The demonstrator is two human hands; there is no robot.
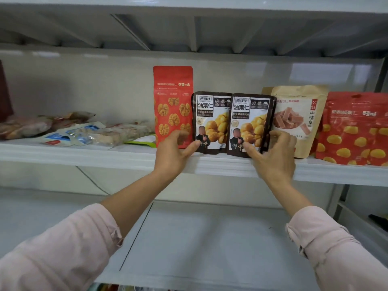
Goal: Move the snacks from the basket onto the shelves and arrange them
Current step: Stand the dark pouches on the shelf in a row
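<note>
Two dark chestnut packets stand upright side by side on the white shelf (210, 164). My left hand (172, 152) holds the lower left corner of the left chestnut packet (211, 120), thumb on its front. My right hand (273, 156) grips the bottom right of the right chestnut packet (249, 122), thumb in front and fingers behind its edge. A tall red walnut bag (172, 101) stands just left of them. To their right a brown hawthorn-strip pouch (298, 120) leans, then a red chestnut bag (354, 129). The basket is out of view.
Flat clear-wrapped snack packs (69, 131) lie in a heap on the left half of the shelf. A lower white shelf (199, 238) spans below my arms. A metal upright (382, 76) bounds the right side, and the shelf above hangs close overhead.
</note>
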